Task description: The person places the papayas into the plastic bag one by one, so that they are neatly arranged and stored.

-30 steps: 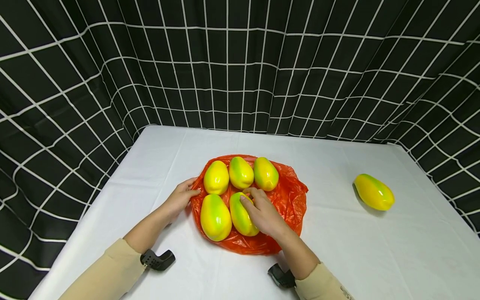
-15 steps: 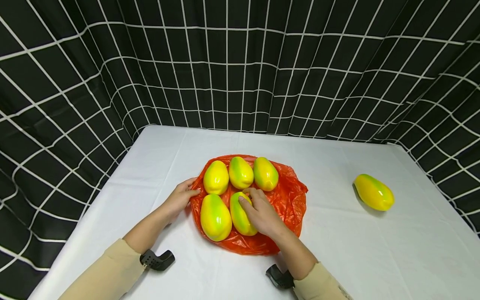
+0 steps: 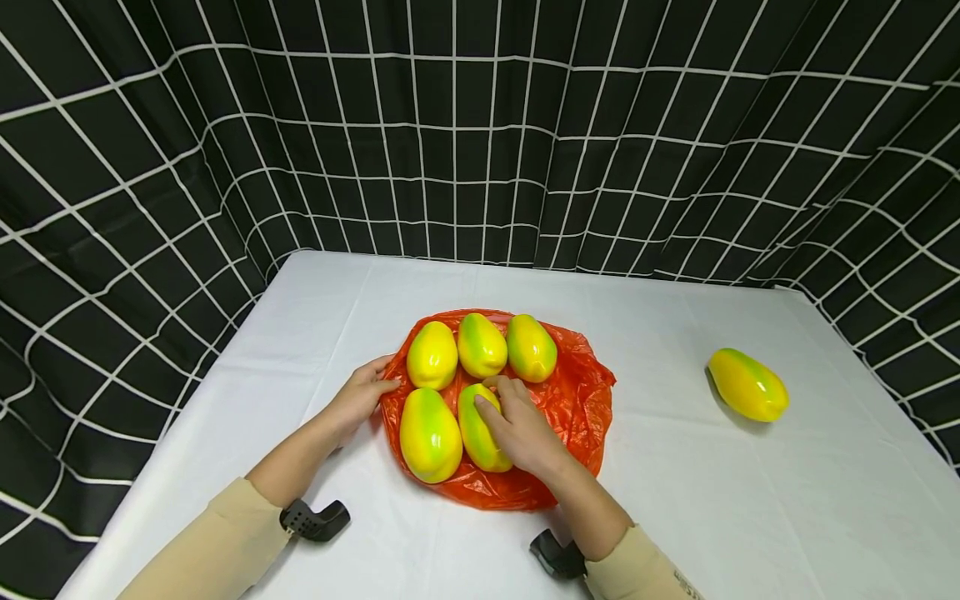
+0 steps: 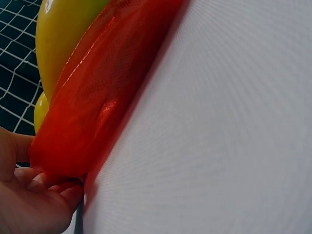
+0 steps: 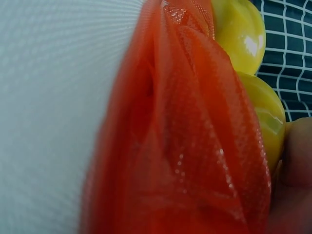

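A red plastic bag point(image 3: 577, 400) lies spread on the white table, its rim turned up round several glossy yellow-green papayas. Three stand in the back row, among them the back left papaya point(image 3: 432, 357). In front are the front left papaya point(image 3: 431, 436) and the front right papaya point(image 3: 477, 429). My right hand point(image 3: 521, 429) holds the front right one, thumb on top and fingers over its far right side. With my left hand point(image 3: 358, 402) I pinch the bag's left rim between thumb and fingers; the left wrist view shows the red film point(image 4: 92, 107) in that grip.
Another papaya point(image 3: 748, 384) lies on its side on the white tablecloth point(image 3: 660, 492), far to the right of the bag. A black curtain point(image 3: 480, 150) with a white grid hangs behind and along both sides of the table.
My right hand has shifted slightly left with the front right papaya, which now sits closer against the front left one. My left hand stays on the bag's rim.
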The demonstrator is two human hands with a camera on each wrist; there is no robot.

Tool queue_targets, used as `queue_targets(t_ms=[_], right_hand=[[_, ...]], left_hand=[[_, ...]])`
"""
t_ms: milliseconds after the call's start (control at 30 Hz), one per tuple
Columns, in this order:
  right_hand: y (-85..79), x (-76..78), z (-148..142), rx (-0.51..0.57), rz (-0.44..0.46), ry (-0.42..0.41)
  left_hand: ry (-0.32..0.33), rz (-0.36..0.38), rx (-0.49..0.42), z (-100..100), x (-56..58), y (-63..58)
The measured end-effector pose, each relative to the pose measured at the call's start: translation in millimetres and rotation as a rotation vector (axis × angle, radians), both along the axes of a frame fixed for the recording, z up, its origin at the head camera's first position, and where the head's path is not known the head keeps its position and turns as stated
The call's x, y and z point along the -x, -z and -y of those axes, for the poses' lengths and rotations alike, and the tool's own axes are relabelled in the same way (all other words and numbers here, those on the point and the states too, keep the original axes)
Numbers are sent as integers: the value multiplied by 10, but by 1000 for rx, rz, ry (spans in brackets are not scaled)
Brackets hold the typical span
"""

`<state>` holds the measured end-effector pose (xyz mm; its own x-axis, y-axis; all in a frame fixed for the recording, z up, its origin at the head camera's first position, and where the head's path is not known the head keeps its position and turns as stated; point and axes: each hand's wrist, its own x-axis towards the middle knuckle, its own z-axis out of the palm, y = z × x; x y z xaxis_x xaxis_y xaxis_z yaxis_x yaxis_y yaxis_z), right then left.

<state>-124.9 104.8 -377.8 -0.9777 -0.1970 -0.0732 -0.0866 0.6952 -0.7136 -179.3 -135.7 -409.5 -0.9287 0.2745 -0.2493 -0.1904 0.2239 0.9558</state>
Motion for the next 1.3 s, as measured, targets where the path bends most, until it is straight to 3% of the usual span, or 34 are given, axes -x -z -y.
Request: queue_targets(t_ms=[667, 867, 1100, 1300], right_hand=[[-17, -17, 21, -6, 10, 12], [-86, -19, -28, 46, 8, 66], [-224, 21, -213, 36, 5, 98], [-386, 85, -570, 17, -22, 115]], left_hand=[[-4, -10, 0, -2, 17, 11], [-2, -9, -8, -4, 16, 15], [7, -8, -5, 3, 13, 15], [1, -9, -30, 6, 20, 21]])
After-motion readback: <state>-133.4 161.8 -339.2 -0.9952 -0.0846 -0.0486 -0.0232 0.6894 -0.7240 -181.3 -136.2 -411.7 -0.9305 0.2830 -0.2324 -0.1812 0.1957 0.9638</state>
